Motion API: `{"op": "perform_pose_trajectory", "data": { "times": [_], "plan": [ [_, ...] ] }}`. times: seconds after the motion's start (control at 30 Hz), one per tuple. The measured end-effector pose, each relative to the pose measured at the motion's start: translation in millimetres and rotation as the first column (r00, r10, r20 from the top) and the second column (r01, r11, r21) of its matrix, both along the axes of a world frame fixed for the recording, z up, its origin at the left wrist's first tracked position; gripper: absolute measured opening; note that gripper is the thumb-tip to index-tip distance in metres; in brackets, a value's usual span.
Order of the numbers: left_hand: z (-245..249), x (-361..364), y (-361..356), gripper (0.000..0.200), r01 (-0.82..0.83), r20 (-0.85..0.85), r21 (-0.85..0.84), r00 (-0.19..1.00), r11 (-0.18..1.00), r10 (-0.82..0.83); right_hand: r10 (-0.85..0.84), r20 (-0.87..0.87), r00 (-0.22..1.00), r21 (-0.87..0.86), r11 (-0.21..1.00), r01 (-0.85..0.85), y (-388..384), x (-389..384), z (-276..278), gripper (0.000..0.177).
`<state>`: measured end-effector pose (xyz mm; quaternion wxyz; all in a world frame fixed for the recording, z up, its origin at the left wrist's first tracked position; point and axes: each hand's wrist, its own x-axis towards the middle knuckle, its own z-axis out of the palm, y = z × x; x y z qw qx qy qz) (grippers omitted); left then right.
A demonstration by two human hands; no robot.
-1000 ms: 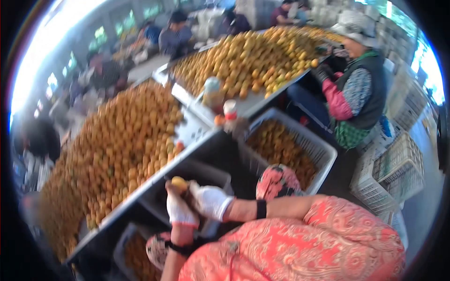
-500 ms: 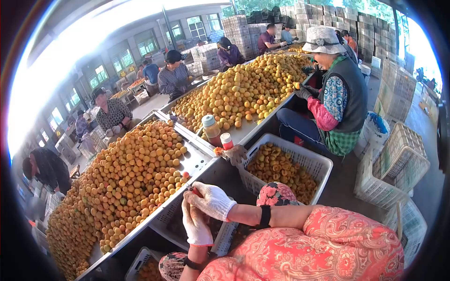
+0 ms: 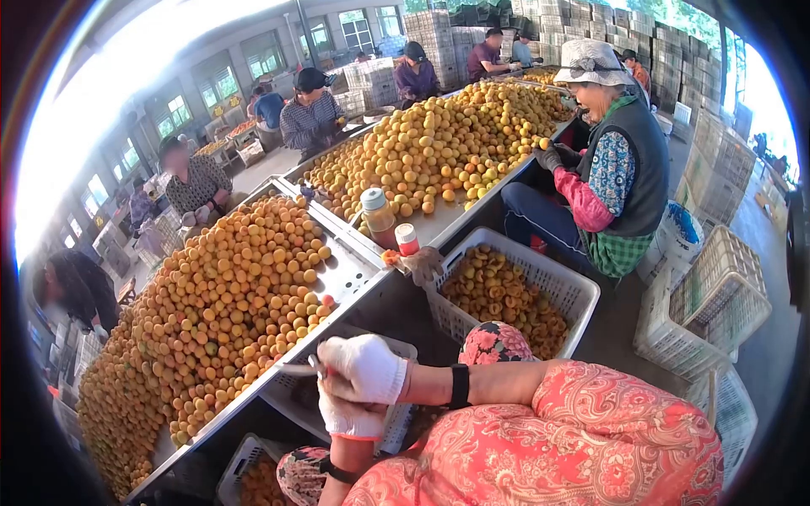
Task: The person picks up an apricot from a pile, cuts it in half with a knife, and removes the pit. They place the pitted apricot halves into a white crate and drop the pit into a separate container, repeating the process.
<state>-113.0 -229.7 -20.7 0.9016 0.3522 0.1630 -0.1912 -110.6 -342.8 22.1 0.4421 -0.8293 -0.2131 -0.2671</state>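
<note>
My right hand [image 3: 364, 368], in a white knitted glove, is closed around a small knife [image 3: 297, 369]. Its thin metal blade points left, toward the rim of the fruit table. Just below and partly behind it is my left hand [image 3: 350, 415], gloved too, with its fingers curled. Whatever those fingers hold is hidden. Both hands are above a grey plastic crate [image 3: 403, 347], close to the near edge of a metal table [image 3: 344, 274] heaped with apricots [image 3: 245, 295].
A crate [image 3: 582, 316] of halved apricots [image 3: 506, 295] stands right of my hands. A capped jar [image 3: 378, 211] and a red-and-white bottle [image 3: 407, 240] stand at the table's corner. A co-worker [image 3: 620, 160] sits at right, near stacked crates [image 3: 704, 295]. Another crate [image 3: 232, 472] is at lower left.
My hands have turned and shifted slightly left and down. The knife blade now shows pointing left, where earlier a bit of red was visible at the right hand's fingers.
</note>
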Motion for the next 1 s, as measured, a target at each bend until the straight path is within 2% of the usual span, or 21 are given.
{"op": "perform_pose_trajectory", "data": {
  "times": [0.03, 0.07, 0.13, 0.17, 0.2, 0.23, 0.27, 0.3, 0.33, 0.4, 0.47, 0.5, 0.53, 0.6, 0.67, 0.73, 0.77, 0.87, 0.9, 0.97, 1.0],
  "plan": [
    [-21, 7, 5, 0.068, 0.036, 0.079, -0.049, 0.996, 0.998, -0.032, 0.054, 0.054, 0.997, -0.109, 0.993, -0.048, -1, 0, -3, 0.020],
    [-19, 7, 3, 0.068, 0.039, 0.077, -0.049, 0.996, 0.998, -0.035, 0.085, 0.096, 0.992, -0.149, 0.986, -0.070, -1, -1, -3, 0.020],
    [-9, 5, -2, 0.074, 0.035, 0.306, 0.299, 0.943, 0.954, -0.130, 0.194, 0.114, 0.974, -0.077, 0.980, -0.186, -6, -2, 0, 0.015],
    [-6, 5, -3, 0.077, -0.005, 0.399, 0.456, 0.895, 0.890, -0.200, 0.200, 0.131, 0.971, 0.106, 0.971, -0.214, -5, 1, -2, 0.014],
    [-7, 12, 1, 0.035, 0.076, 0.139, 0.075, 0.987, 0.994, -0.085, 0.203, 0.148, 0.968, 0.284, 0.929, -0.238, -4, 3, -3, 0.014],
    [-3, 13, 3, 0.034, 0.085, 0.010, 0.026, 0.996, 0.996, -0.085, 0.278, -0.086, 0.957, 0.500, 0.842, -0.200, -6, -4, -4, 0.012],
    [15, 8, 2, 0.035, 0.091, -0.122, -0.022, 0.988, 0.996, -0.094, 0.315, -0.167, 0.934, 0.639, 0.756, -0.140, -4, -2, -6, 0.013],
    [-5, 10, 19, 0.035, 0.252, 0.035, -0.190, 0.968, 0.949, -0.250, 0.264, -0.204, 0.943, 0.625, 0.776, -0.082, -2, 0, -7, 0.012],
    [-8, 15, 12, 0.035, 0.248, 0.028, -0.195, 0.969, 0.949, -0.247, 0.211, -0.239, 0.948, 0.609, 0.793, -0.024, -2, 3, -9, 0.012],
    [-6, 14, 0, 0.040, 0.109, 0.210, -0.311, 0.977, 0.944, -0.043, -0.036, 0.023, 0.999, 0.166, 0.986, 0.032, 0, 5, -6, 0.010],
    [-27, 17, 15, 0.043, 0.169, 0.203, -0.334, 0.974, 0.927, -0.105, 0.055, 0.083, 0.995, 0.052, 0.997, -0.060, 5, 0, -7, 0.008],
    [-34, 18, 25, 0.041, 0.231, 0.244, -0.350, 0.958, 0.908, -0.149, 0.080, 0.091, 0.993, 0.040, 0.996, -0.084, 7, 1, -11, 0.010],
    [-12, 5, 27, 0.039, 0.146, 0.079, -0.268, 0.988, 0.952, -0.129, 0.092, 0.071, 0.993, 0.044, 0.995, -0.095, 9, -1, -12, 0.013],
    [-26, 14, 30, 0.039, 0.026, 0.045, -0.389, 0.999, 0.921, -0.010, 0.088, 0.045, 0.995, 0.115, 0.989, -0.093, 9, 2, -16, 0.008],
    [-22, 8, 45, 0.040, 0.322, 0.259, -0.435, 0.939, 0.841, -0.226, 0.178, -0.050, 0.983, 0.396, 0.907, -0.144, 7, 9, -13, 0.019],
    [-7, 3, 42, 0.039, 0.305, 0.266, -0.400, 0.941, 0.864, -0.210, 0.046, -0.106, 0.993, 0.236, 0.972, -0.019, -7, 15, -8, 0.023],
    [-4, 3, 41, 0.037, 0.273, 0.263, -0.352, 0.947, 0.895, -0.185, 0.108, -0.232, 0.967, 0.274, 0.961, -0.042, -10, 16, -10, 0.027],
    [-6, 4, 43, 0.036, 0.230, 0.216, -0.325, 0.962, 0.917, -0.165, 0.171, -0.275, 0.946, 0.205, 0.972, -0.116, 0, 10, -18, 0.035],
    [-5, 5, 41, 0.036, 0.143, 0.124, -0.241, 0.986, 0.960, -0.116, 0.063, -0.328, 0.943, 0.022, 0.998, -0.059, 0, 6, -10, 0.044],
    [11, -1, 29, 0.034, -0.018, -0.002, -0.033, 1.000, 0.999, 0.018, 0.094, -0.363, 0.927, 0.036, 0.996, -0.087, -5, 12, -12, 0.044],
    [11, -2, 29, 0.034, -0.017, -0.005, -0.033, 1.000, 0.999, 0.017, 0.130, -0.390, 0.912, 0.050, 0.992, -0.119, -7, 14, -13, 0.045]
  ]
}}
